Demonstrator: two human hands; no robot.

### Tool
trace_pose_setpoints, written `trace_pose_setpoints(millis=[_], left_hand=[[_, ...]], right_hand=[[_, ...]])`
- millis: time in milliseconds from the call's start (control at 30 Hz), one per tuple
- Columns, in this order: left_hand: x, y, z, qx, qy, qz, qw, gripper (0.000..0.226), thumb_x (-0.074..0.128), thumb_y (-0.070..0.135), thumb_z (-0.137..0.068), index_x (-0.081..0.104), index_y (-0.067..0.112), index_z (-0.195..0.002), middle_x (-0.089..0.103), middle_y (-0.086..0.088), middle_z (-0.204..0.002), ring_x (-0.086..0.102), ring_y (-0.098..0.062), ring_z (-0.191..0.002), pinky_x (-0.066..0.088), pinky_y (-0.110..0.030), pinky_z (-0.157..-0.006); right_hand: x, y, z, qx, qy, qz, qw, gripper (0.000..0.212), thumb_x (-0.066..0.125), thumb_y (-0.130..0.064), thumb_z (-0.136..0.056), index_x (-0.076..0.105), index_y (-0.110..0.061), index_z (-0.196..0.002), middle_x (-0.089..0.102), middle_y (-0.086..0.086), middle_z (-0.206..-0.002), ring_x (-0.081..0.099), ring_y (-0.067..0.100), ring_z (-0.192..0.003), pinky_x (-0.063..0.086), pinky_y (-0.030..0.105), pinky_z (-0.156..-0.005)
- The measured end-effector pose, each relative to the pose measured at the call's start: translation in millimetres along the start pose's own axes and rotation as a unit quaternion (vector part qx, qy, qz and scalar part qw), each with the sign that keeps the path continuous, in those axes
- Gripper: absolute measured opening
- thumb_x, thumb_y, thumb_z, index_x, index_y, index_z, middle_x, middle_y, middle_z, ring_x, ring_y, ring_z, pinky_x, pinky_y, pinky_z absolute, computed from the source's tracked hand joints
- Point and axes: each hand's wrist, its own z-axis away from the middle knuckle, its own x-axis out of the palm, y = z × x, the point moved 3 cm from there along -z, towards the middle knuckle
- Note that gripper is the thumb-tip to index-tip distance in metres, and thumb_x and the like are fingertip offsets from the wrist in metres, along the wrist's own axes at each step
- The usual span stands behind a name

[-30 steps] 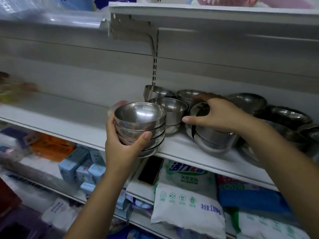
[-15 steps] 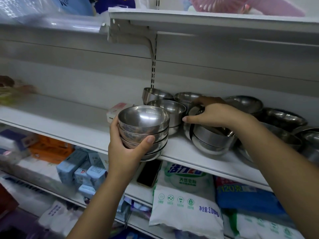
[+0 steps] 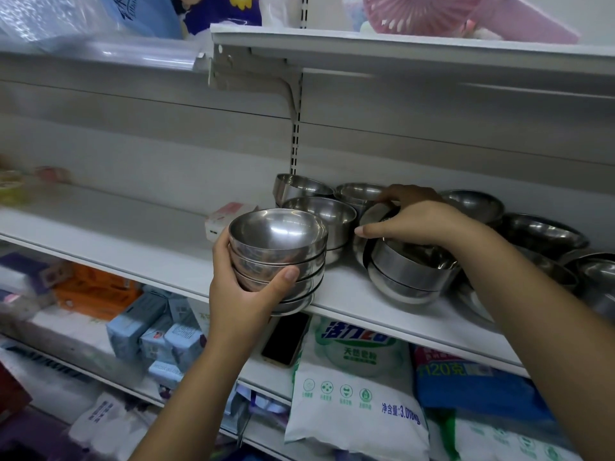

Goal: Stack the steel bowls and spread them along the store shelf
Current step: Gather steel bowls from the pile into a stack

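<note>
Gripping a stack of steel bowls in the centre of the frame, the left hand has its thumb pressed across the near side and its fingers curled round the far left side. The stack is upright, about five bowls nested, and its base overlaps the front edge of the white shelf; whether it sits on that edge or is held just above it cannot be told.

Right of centre, the right hand lies over the upper rim of a tilted stack, a few nested bowls leaning on their sides with their mouths turned toward the upper right. Its fingers curl over the far rim and its thumb points left along the near rim, so it holds these bowls from above.

Between the two hands, just behind the held stack, stands an upright bowl. Farther back, against the rear panel, a tipped bowl and another bowl sit side by side. Wider bowls crowd the right part of the shelf, some partly hidden by the right forearm.

A small pink-and-white box lies on the shelf just behind the left hand. On the shelf below, a dark phone lies flat beside a white detergent bag, with a blue bag to its right and pale blue cartons at lower left. A pink fan shows at the top right.
</note>
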Motion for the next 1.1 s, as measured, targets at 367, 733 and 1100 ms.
trace_pose_setpoints(millis=[367, 733, 1100], left_hand=[[1, -1, 0, 0.002, -0.004, -0.004, 1.0, 0.096, 0.08, 0.057, -0.058, 0.041, 0.039, -0.144, 0.059, 0.031, -0.123, 0.062, 0.006, -0.111, 0.053, -0.013, -0.081], [1, -1, 0, 0.003, -0.019, -0.002, 1.0, 0.095, 0.081, 0.055, -0.059, 0.041, 0.039, -0.144, 0.059, 0.027, -0.127, 0.061, 0.003, -0.116, 0.054, -0.015, -0.085], [-2, 4, 0, -0.003, -0.039, -0.017, 0.999, 0.097, 0.082, 0.055, -0.061, 0.036, 0.044, -0.146, 0.058, 0.034, -0.127, 0.061, 0.006, -0.115, 0.054, -0.015, -0.087]], right_hand=[[-5, 16, 17, 0.011, 0.152, -0.201, 0.968, 0.065, 0.084, -0.052, -0.067, 0.062, -0.035, -0.126, 0.061, -0.009, -0.12, 0.058, 0.002, -0.088, 0.043, 0.009, -0.053], [-21, -20, 38, -0.066, 0.234, -0.402, 0.883, 0.052, 0.074, -0.072, -0.073, 0.074, -0.029, -0.104, 0.076, -0.01, -0.099, 0.072, 0.007, -0.095, 0.058, 0.032, -0.087], [-1, -80, 12, -0.046, 0.062, -0.379, 0.922, 0.079, 0.067, -0.073, -0.081, 0.073, 0.006, -0.089, 0.075, 0.016, -0.072, 0.075, 0.033, -0.068, 0.065, 0.041, -0.065]])
